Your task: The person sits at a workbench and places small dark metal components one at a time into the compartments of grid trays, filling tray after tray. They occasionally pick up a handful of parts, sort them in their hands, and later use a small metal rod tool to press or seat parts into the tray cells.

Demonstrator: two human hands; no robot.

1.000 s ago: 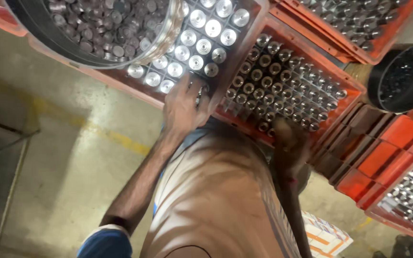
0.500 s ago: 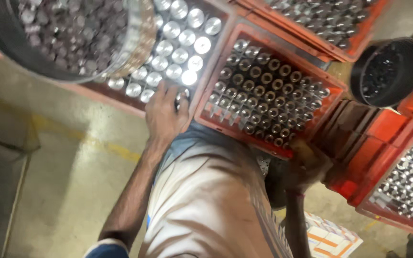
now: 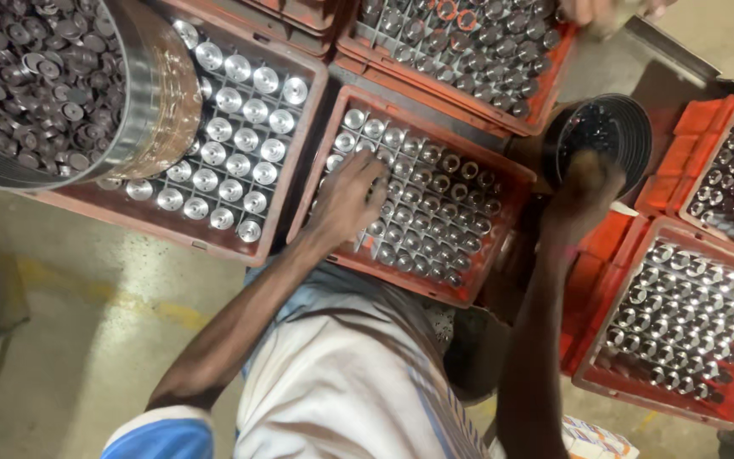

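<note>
Left hand (image 3: 346,200) spread open on metal cylinders in the middle red crate (image 3: 503,174), right hand (image 3: 584,191) at the black bowl (image 3: 630,127) — grip unclear

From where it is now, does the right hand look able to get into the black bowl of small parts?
Probably yes: the right hand is blurred but sits at the near rim of the black bowl, whose mouth is open, with nothing covering it.

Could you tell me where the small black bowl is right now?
In the head view, upper right: the black bowl sits between red crates, just above the right hand.
</note>
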